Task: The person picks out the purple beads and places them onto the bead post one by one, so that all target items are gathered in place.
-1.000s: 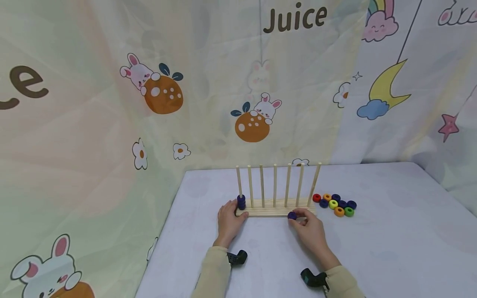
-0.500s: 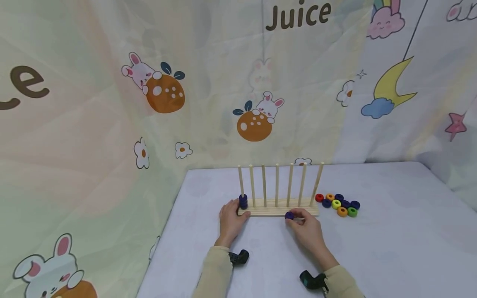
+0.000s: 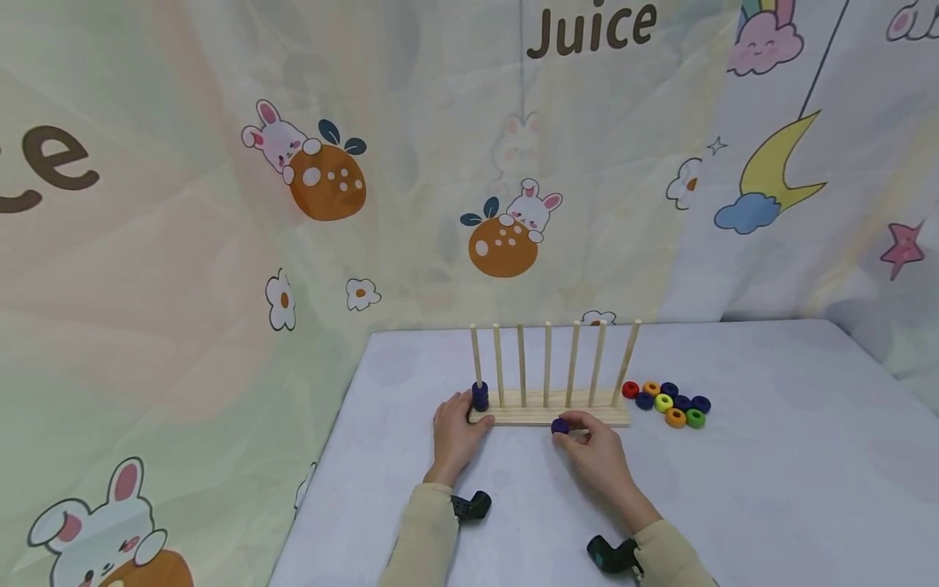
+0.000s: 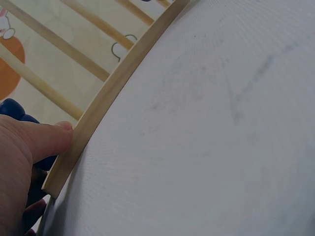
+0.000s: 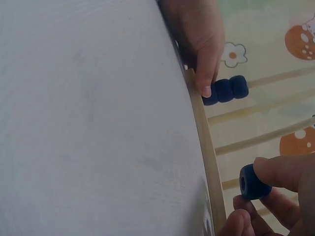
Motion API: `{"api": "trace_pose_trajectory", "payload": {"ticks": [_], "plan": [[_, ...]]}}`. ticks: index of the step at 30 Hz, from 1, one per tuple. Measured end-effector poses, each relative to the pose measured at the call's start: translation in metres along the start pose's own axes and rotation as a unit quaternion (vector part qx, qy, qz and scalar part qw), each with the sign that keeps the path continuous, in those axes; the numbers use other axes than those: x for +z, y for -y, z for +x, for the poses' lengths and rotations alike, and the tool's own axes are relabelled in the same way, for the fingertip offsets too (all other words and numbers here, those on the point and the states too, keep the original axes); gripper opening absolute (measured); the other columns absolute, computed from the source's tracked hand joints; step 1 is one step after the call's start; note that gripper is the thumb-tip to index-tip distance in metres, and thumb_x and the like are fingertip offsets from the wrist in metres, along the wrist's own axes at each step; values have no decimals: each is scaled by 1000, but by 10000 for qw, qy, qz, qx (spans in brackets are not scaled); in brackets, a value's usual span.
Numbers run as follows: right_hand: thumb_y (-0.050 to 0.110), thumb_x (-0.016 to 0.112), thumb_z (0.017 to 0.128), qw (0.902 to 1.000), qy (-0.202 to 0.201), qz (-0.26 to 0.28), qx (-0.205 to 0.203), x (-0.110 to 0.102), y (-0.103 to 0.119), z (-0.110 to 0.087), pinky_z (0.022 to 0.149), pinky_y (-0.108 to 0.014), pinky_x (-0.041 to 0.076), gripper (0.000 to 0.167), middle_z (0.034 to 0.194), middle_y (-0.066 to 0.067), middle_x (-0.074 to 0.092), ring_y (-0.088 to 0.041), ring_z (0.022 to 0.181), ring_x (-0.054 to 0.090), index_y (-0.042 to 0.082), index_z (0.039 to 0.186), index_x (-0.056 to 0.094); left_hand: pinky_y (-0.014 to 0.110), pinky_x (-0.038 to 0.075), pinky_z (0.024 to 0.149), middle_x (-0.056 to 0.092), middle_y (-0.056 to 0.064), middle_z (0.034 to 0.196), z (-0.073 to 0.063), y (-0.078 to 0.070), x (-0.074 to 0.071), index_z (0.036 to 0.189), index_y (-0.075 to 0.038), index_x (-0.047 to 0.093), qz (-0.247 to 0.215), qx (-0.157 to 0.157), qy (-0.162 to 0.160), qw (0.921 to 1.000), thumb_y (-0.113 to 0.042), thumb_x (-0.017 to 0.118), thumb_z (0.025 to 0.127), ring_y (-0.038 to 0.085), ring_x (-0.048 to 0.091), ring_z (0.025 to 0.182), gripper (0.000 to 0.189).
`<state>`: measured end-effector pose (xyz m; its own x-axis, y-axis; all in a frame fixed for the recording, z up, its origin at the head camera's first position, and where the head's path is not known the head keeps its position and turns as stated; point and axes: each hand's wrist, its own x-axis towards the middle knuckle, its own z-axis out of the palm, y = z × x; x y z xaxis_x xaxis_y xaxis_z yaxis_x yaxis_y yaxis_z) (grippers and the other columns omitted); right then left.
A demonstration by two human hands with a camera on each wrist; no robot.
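A wooden peg rack (image 3: 550, 414) with several upright pegs stands on the table. On its leftmost peg sits a stack of three dark blue beads (image 5: 224, 90). My left hand (image 3: 455, 436) grips the left end of the base, thumb (image 4: 51, 139) on the front edge and the other fingers partly hidden behind. Between thumb and fingers, my right hand (image 3: 597, 456) pinches another dark blue bead (image 5: 250, 183), its hole showing at one end. That bead is in front of the rack's base, right of its middle, apart from the pegs.
To the right of the rack lie several loose beads: a red bead (image 3: 630, 390), a yellow bead (image 3: 663, 403), a green bead (image 3: 695, 418), and some orange and dark blue ones. A printed cloth (image 3: 418, 163) hangs behind the white table (image 3: 807, 473).
My right hand has moved left along the front of the rack with the blue bead. The left hand keeps its hold on the base. The head view has shifted slightly.
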<state>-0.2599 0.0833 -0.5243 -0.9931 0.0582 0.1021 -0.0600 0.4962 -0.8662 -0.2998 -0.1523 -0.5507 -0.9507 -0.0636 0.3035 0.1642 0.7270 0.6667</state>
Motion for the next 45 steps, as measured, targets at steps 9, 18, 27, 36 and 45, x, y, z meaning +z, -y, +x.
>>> {"api": "trace_pose_trajectory", "payload": {"ticks": [9, 18, 27, 36, 45], "plan": [[11, 77, 82, 9998, 30, -26, -218, 10, 11, 2, 54, -21, 46, 34, 99, -8, 69, -11, 64, 55, 6, 114, 67, 53, 24, 113, 60, 17, 133, -1, 1, 1, 131, 3, 58, -8, 89, -102, 9999, -26, 75, 83, 35, 47, 131, 58], [8, 78, 81, 9992, 77, 155, -355, 19, 25, 4, 51, -22, 46, 31, 98, -7, 69, -10, 61, 55, 6, 111, 68, 51, 23, 115, 59, 17, 134, 0, 0, 1, 132, 2, 58, 45, 9, -65, 10000, -27, 75, 84, 34, 46, 132, 59], [8, 78, 81, 9974, 125, 100, -698, 18, 40, 8, 50, -22, 47, 29, 102, -7, 68, -11, 63, 54, 7, 109, 68, 50, 22, 115, 59, 15, 135, -3, 1, 1, 133, 1, 57, 48, -127, -9, 9999, -29, 75, 84, 33, 45, 133, 60], [7, 78, 80, 9875, 44, -501, -1497, 11, 54, 15, 51, -21, 43, 31, 98, -4, 68, -11, 63, 52, 8, 110, 68, 51, 22, 116, 59, 15, 135, -2, 2, 1, 133, 0, 58, 55, -66, -39, 10000, -29, 75, 84, 33, 46, 133, 59], [12, 78, 82, 9830, 93, -477, -1772, 7, 71, 19, 51, -22, 43, 32, 102, -4, 69, -10, 64, 52, 7, 112, 68, 51, 22, 116, 59, 15, 135, -1, -2, 0, 133, -1, 58, 7, 12, -61, 10000, -29, 75, 84, 33, 46, 133, 59]]}}
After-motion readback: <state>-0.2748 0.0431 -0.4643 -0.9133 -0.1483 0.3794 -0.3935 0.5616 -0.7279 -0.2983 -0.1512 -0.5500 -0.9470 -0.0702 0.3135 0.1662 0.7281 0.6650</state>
